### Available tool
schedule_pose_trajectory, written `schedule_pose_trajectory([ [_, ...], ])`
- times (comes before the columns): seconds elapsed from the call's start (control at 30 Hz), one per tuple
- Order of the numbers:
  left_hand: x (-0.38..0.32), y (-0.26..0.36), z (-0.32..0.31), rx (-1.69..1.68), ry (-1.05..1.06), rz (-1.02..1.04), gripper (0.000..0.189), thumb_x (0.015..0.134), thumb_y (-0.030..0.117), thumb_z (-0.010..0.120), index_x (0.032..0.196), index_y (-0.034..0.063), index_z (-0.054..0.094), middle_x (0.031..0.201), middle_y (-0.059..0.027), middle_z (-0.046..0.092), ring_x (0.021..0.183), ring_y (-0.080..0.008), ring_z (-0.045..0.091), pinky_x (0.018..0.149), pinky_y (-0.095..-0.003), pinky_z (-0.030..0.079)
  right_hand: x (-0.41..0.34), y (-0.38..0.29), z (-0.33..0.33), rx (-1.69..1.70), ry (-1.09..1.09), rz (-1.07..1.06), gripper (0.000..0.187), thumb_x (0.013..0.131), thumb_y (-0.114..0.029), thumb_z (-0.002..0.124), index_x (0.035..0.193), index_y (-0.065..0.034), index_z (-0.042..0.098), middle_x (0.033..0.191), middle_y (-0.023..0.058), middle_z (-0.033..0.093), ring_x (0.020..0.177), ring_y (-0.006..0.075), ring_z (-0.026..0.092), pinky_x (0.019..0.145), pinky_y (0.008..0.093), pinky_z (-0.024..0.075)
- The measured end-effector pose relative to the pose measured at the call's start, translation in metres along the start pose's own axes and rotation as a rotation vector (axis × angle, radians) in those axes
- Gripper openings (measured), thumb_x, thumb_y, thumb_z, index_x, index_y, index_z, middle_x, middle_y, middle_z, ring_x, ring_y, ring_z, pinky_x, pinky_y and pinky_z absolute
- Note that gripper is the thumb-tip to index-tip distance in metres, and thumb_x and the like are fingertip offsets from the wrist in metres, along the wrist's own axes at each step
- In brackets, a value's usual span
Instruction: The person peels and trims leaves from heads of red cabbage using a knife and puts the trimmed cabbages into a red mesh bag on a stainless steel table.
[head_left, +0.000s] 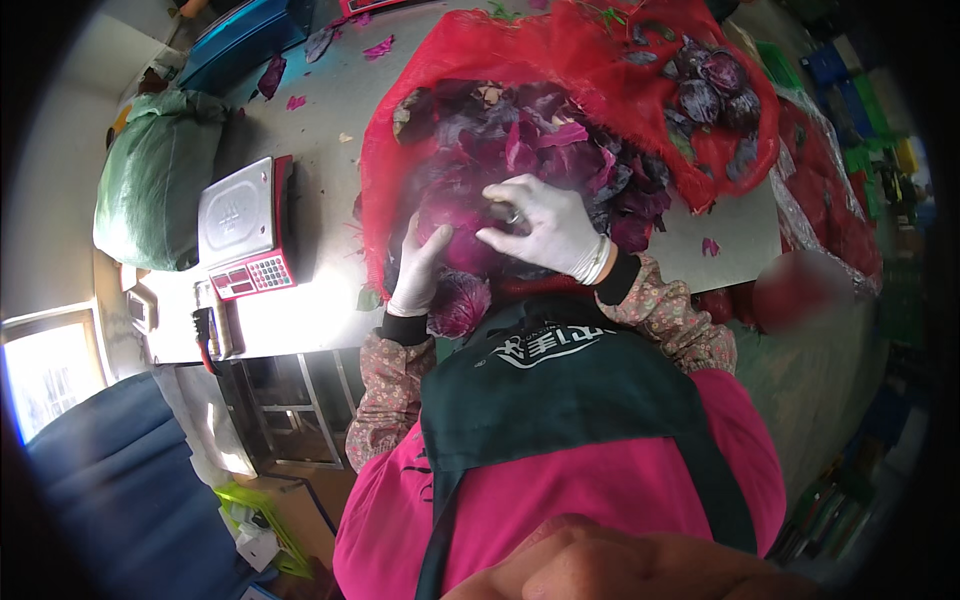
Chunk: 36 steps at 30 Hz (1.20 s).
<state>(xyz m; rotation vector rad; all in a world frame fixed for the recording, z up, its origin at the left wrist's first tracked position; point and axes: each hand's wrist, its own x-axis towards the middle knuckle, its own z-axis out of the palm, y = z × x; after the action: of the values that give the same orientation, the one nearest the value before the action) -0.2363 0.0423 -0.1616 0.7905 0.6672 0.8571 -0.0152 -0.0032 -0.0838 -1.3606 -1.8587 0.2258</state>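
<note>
My left hand (418, 264), in a white glove, cups the left side of a red cabbage head (466, 244), its thumb lying on top. My gloved right hand (553, 231) is over the cabbage's right side, thumb and forefinger apart. A small shiny metal object (515, 217) shows in its curled fingers; its kind is unclear. Beneath both hands spreads a heap of loose purple cabbage leaves (480, 135) on a red mesh bag (409, 71). Another red cabbage (460, 304) sits just below my left hand, close to the apron.
A digital scale (238, 214) and a stuffed green sack (161, 180) stand on the metal table (326, 180) at left. A red-handled tool (204, 337) lies by its front edge. More cabbages (712, 82) rest on red mesh at right. A blue bin (244, 45) is at back left.
</note>
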Motion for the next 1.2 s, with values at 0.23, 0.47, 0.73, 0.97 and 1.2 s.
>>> schedule_pose_trajectory([
  [0.23, -0.001, 0.008, 0.016, 0.215, 0.086, 0.096, 0.077, 0.078, 0.001, 0.083, 0.142, -0.0073, 0.041, 0.134, -0.0144, 0.058, 0.115, -0.0190, 0.061, 0.094, -0.0299, 0.056, -0.010, 0.003, 0.012, -0.287, -0.163, -0.145, 0.050, 0.071, -0.025, 0.081, 0.114, -0.0064, 0.064, 0.102, 0.0056, 0.061, 0.074, 0.0201, 0.067, 0.061, 0.0318, 0.0553],
  [0.47, 0.004, -0.010, 0.004, 0.754, 0.179, 0.248, 0.093, 0.070, 0.021, 0.091, 0.142, -0.0080, 0.041, 0.136, -0.0196, 0.053, 0.123, -0.0252, 0.057, 0.100, -0.0367, 0.052, -0.019, 0.013, 0.011, -0.216, -0.159, -0.066, 0.037, 0.077, -0.035, 0.078, 0.099, -0.0084, 0.064, 0.084, 0.0051, 0.062, 0.066, 0.0237, 0.067, 0.055, 0.0366, 0.0540],
  [0.73, 0.019, -0.045, 0.016, 1.247, 0.265, 0.463, 0.106, 0.058, 0.037, 0.092, 0.144, 0.0019, 0.040, 0.139, -0.0222, 0.047, 0.126, -0.0394, 0.050, 0.102, -0.0463, 0.048, -0.024, 0.030, 0.038, -0.189, -0.295, 0.482, 0.049, 0.075, -0.038, 0.080, 0.105, -0.0064, 0.056, 0.101, 0.0169, 0.063, 0.078, 0.0368, 0.067, 0.070, 0.0471, 0.0557],
  [0.97, 0.019, -0.047, 0.020, 1.340, 0.158, 0.330, 0.121, 0.056, 0.039, 0.094, 0.150, 0.0014, 0.028, 0.147, -0.0241, 0.037, 0.132, -0.0447, 0.040, 0.104, -0.0499, 0.046, -0.045, 0.054, 0.042, -0.039, -0.301, 0.611, 0.053, 0.073, -0.046, 0.078, 0.096, -0.0016, 0.062, 0.095, 0.0193, 0.067, 0.085, 0.0385, 0.068, 0.078, 0.0467, 0.0553],
  [1.2, 0.013, -0.053, 0.017, 1.349, 0.088, 0.318, 0.126, 0.056, 0.038, 0.095, 0.151, -0.0018, 0.023, 0.149, -0.0275, 0.032, 0.135, -0.0452, 0.037, 0.107, -0.0501, 0.044, -0.034, 0.057, 0.042, -0.077, -0.365, 0.689, 0.045, 0.074, -0.040, 0.071, 0.086, 0.0026, 0.064, 0.082, 0.0212, 0.069, 0.081, 0.0398, 0.068, 0.075, 0.0461, 0.0540],
])
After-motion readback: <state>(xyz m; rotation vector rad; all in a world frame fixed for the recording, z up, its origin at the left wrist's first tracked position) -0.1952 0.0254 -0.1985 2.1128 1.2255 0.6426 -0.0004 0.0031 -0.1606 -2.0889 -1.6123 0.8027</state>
